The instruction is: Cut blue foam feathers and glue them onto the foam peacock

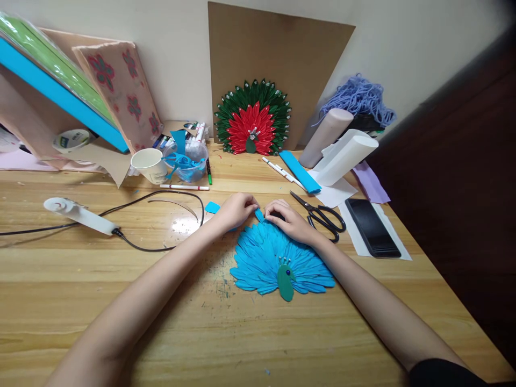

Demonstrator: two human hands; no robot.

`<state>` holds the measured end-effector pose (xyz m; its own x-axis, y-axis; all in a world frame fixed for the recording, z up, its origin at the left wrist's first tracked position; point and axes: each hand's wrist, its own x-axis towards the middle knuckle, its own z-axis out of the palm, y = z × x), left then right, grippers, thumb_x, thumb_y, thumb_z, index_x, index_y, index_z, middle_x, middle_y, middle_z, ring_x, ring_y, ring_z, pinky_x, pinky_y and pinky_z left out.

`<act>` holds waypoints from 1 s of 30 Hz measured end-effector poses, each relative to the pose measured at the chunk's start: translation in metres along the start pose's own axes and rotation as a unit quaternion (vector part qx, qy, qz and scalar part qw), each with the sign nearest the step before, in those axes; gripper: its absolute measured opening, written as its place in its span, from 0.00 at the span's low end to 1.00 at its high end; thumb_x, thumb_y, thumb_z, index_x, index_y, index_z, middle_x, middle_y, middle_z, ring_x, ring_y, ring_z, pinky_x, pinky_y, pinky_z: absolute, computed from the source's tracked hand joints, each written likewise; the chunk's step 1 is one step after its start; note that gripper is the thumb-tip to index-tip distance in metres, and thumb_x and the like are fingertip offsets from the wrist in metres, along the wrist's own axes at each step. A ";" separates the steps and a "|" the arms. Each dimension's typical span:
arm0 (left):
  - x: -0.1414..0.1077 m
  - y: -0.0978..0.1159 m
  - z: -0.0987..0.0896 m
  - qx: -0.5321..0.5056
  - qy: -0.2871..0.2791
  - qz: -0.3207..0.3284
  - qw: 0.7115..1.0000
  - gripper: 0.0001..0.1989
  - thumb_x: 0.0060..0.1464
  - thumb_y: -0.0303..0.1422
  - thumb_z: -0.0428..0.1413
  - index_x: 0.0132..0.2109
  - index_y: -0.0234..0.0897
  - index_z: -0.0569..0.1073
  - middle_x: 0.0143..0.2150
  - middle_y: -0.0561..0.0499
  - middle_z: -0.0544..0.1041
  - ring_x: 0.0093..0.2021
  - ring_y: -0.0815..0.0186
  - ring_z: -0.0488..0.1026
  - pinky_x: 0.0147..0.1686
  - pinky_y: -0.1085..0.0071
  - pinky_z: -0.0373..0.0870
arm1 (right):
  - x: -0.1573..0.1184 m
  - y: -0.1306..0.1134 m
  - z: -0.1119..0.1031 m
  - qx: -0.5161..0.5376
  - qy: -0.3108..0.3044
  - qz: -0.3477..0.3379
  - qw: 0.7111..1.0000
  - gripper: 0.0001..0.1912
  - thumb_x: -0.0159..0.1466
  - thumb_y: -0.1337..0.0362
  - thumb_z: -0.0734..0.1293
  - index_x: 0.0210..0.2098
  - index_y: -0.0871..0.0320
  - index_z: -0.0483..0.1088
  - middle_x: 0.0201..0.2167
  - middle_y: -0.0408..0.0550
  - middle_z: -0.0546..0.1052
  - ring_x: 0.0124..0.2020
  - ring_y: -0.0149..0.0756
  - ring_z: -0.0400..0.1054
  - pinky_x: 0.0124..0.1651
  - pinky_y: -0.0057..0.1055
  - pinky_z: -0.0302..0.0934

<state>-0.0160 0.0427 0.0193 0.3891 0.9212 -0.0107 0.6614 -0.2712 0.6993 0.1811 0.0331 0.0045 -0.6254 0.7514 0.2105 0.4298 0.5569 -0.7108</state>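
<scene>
A blue paper peacock (274, 252) lies flat on the table, its fan made of crepe-like feathers, with a green body (285, 282) and a dark blue eye. Above the fan's top edge, a small blue paper feather (259, 215) is between my hands. My left hand (237, 209) pinches it from the left, fingers closed. My right hand (292, 223) is also closed, thumb and forefinger pinched at the feather's lower right side, the palm over the fan. Blue paper pieces (212, 207) lie beside my left wrist, partly hidden by it.
Black-handled scissors (322, 215) and a phone (373, 228) lie to the right. A corded white glue gun or similar tool (80, 216) is at left. Behind stand a paper cup (149, 165), a tub of blue scraps (185, 164), paper rolls (342, 156) and a red-green peacock (252, 121).
</scene>
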 end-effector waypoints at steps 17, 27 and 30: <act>-0.002 0.000 0.000 -0.037 -0.012 -0.018 0.999 0.09 0.53 0.32 0.53 0.35 0.33 0.76 0.33 0.47 0.78 0.33 0.64 0.72 0.32 0.71 0.65 | 0.000 0.000 0.001 -0.010 -0.008 -0.001 1.000 0.06 0.65 0.62 0.60 0.32 0.55 0.64 0.34 0.48 0.70 0.41 0.39 0.61 0.47 0.39 0.56; 0.000 -0.005 -0.021 -0.002 0.017 -0.053 0.998 0.08 0.52 0.32 0.54 0.35 0.31 0.76 0.34 0.45 0.78 0.33 0.64 0.72 0.32 0.71 0.63 | 0.003 -0.008 -0.003 -0.035 -0.018 0.012 0.999 0.04 0.64 0.65 0.60 0.33 0.55 0.65 0.36 0.48 0.70 0.42 0.40 0.62 0.47 0.39 0.58; 0.000 -0.005 -0.028 0.003 0.020 -0.065 0.998 0.08 0.52 0.32 0.54 0.35 0.32 0.76 0.33 0.46 0.78 0.33 0.65 0.71 0.31 0.72 0.62 | 0.003 -0.017 -0.007 -0.053 -0.024 0.017 0.998 0.03 0.63 0.65 0.62 0.37 0.54 0.65 0.38 0.49 0.69 0.43 0.40 0.62 0.46 0.39 0.60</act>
<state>-0.0377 0.0520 0.0358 0.2735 0.9592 -0.0720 0.7085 -0.1502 0.6896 0.1766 0.0281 0.0219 -0.6390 0.7537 0.1536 0.5161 0.5682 -0.6409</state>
